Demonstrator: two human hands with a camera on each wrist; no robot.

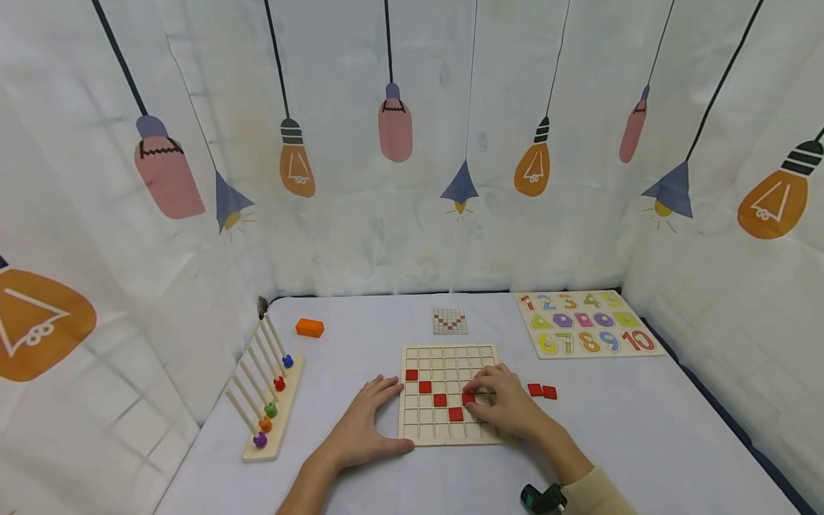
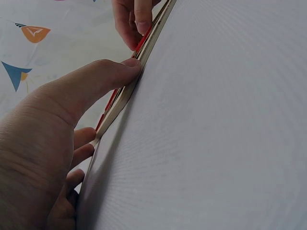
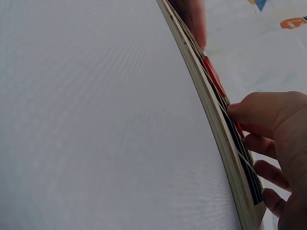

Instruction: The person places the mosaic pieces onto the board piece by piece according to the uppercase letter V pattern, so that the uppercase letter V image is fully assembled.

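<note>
A wooden grid board (image 1: 450,356) lies flat on the grey table, with several red tiles (image 1: 425,387) in a V-shaped line in its cells. My right hand (image 1: 479,402) reaches over the board's right side, and its curled thumb and fingertips pinch a red tile (image 1: 468,398) at a cell. My left hand (image 1: 381,418) lies flat on the table against the board's left edge, fingers straight. In the left wrist view the thumb (image 2: 129,67) touches the board's thin edge (image 2: 122,98). The right wrist view shows the board's edge (image 3: 216,120) with my thumb (image 3: 259,110) on top.
Two loose red tiles (image 1: 542,391) lie right of the board. A small pattern card (image 1: 450,321) lies behind it. A number puzzle (image 1: 589,323) sits at back right, an orange block (image 1: 310,327) at back left, and a peg rack with coloured beads (image 1: 267,400) along the left.
</note>
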